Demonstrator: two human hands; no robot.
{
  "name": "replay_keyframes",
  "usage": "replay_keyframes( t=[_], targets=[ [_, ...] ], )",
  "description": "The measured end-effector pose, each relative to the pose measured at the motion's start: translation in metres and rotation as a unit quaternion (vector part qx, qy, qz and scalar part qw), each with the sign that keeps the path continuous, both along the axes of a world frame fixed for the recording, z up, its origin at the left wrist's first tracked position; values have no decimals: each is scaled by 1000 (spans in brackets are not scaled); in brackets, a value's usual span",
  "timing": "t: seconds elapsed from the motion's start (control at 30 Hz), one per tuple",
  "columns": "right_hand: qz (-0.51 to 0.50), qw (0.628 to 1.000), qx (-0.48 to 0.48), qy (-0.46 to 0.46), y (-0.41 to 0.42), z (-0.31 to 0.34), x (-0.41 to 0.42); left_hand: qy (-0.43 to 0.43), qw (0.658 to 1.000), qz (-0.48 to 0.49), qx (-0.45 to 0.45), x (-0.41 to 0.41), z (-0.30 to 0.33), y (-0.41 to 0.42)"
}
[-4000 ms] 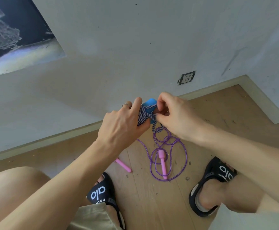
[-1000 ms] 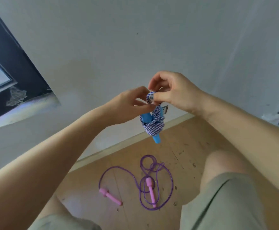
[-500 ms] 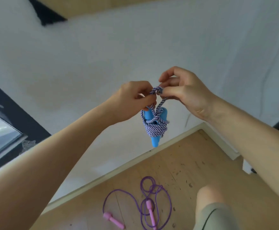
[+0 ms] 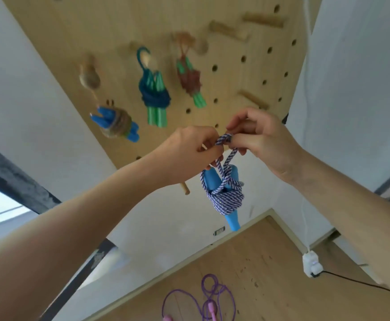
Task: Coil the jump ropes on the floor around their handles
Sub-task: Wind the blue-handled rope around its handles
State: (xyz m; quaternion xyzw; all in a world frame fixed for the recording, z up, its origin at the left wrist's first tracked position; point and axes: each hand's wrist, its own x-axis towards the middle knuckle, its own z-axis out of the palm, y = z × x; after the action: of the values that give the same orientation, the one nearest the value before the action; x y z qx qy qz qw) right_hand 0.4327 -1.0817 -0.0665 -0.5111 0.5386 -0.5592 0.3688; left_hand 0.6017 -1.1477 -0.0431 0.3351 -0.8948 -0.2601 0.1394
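Purple jump rope (image 4: 203, 295) is lying loose on the wooden floor (image 4: 270, 274) at the near edge, its pink handles (image 4: 209, 306) partly cut off by the frame. A white plug block (image 4: 311, 262) is resting on the floor to the right, near the wall.

Higher up, at centre, the striped rope bundle (image 4: 226, 195) is being held in the air, coiled around its blue handles (image 4: 232, 221). Its top loop (image 4: 224, 139) is being pinched by both hands: the left hand (image 4: 189, 154) from the left, the right hand (image 4: 259, 140) from the right, fingers curled on the cord.

Farther back, a wooden pegboard (image 4: 247, 72) is being faced. Three coiled ropes are hanging from its pegs: a tan one with blue handles (image 4: 115, 123), a dark blue one with green handles (image 4: 154, 96), a brown one with green handles (image 4: 190, 79).
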Motion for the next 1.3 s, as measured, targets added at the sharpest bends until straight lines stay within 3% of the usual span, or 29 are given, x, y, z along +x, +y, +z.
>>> replay_keyframes(
  t=[0.2, 0.5, 0.77, 1.0, 1.3],
  targets=[
    [-19, 999, -31, 19, -7, 62, -7, -2, 996, 33, -79, -10, 61, -6],
    [-63, 996, -61, 30, -18, 107, -25, 21, 986, 65, -149, -40, 104, -19],
    [-112, 981, -110, 112, -35, 120, -51, -40, 962, 105, -249, -81, 128, -30],
    [-146, 966, -100, 189, -72, 116, -67, -103, 957, 127, -238, -107, 139, -60],
    [-146, 970, -59, 183, -108, 125, -62, -132, 953, 128, -240, -110, 144, -97]
  ],
)
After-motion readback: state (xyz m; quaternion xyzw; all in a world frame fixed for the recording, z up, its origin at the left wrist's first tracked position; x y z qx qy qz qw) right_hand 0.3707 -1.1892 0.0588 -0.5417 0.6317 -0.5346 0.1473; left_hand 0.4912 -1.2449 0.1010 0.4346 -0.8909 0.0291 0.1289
